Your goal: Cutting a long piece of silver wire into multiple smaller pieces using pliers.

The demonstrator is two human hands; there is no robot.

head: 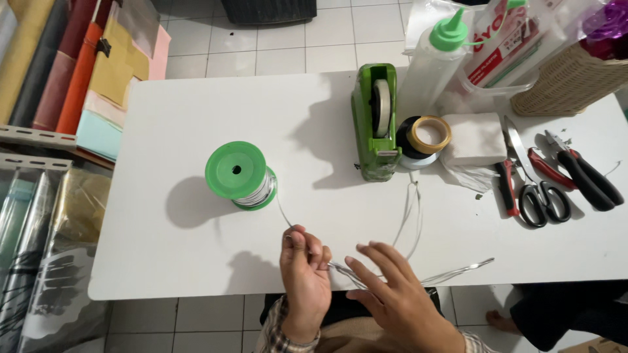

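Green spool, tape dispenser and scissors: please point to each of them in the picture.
Green spool (236, 170), head view, on its round top flange.
Tape dispenser (374, 140), head view, on its green body.
Scissors (540, 199), head view, on the black handles.

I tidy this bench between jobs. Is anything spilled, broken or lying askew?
Nothing spilled or broken. Small dark scraps lie by the pliers, and a crumpled tissue sits beside the scissors. The wire loops loosely across the table.

Far right: a clear plastic package (507, 39) with red-and-white printed panels leans behind a translucent squeeze bottle (432, 68) with a green nozzle cap, beside a woven basket (569, 82). Far and near left: rolls of wrapping sheets in clear sleeves (39, 261).
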